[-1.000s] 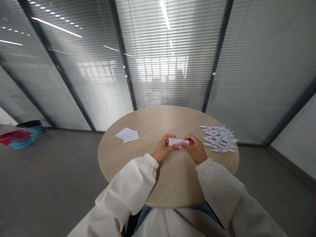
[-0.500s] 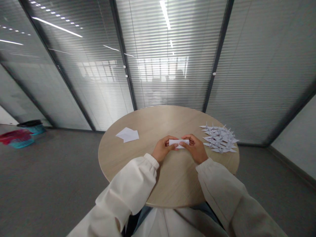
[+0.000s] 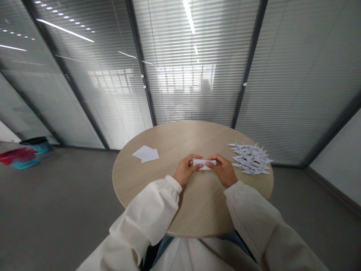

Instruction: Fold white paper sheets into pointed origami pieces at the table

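Note:
A small folded white paper [image 3: 204, 163] is held level between my two hands, just over the round table. My left hand [image 3: 186, 169] grips its left end, with the thumb on the near face and the fingers behind. On the other end my right hand [image 3: 223, 169] is closed in the same way, its thumb near the paper's middle. Both thumb tips lie close together. The fingers partly hide the paper's ends and back. To the right of my right hand lies a cluster of folded paper cranes [image 3: 251, 159], several of them set close together.
Loose white paper sheets [image 3: 146, 154] lie overlapping on the left of the round wooden table [image 3: 194, 137]. Glass panels with blinds [image 3: 194, 105] stand behind it. On the floor at far left are a bin with a red liner [image 3: 24, 160] and one with a black liner [image 3: 38, 145].
Almost nothing differs. My fingers have shifted very slightly on the folded paper, which stays in the same place.

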Demonstrator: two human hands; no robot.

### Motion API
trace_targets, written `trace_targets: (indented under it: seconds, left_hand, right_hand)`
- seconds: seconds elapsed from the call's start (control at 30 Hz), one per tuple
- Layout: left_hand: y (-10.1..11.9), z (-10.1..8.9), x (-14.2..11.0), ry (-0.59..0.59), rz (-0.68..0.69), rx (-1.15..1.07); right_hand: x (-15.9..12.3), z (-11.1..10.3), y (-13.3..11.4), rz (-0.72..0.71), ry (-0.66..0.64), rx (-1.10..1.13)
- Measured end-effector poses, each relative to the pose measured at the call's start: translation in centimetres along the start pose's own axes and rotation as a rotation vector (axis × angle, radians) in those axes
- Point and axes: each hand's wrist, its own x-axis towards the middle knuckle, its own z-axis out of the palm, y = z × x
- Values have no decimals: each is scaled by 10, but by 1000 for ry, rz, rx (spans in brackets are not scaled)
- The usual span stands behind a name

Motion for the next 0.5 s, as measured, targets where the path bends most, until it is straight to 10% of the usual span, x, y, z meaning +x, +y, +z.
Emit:
trace_targets:
  seconds: [0.5]
  left_hand:
    - [1,-3,-2,-2,25,377]
  right_hand:
    - [0,0,1,-81,-76,-121]
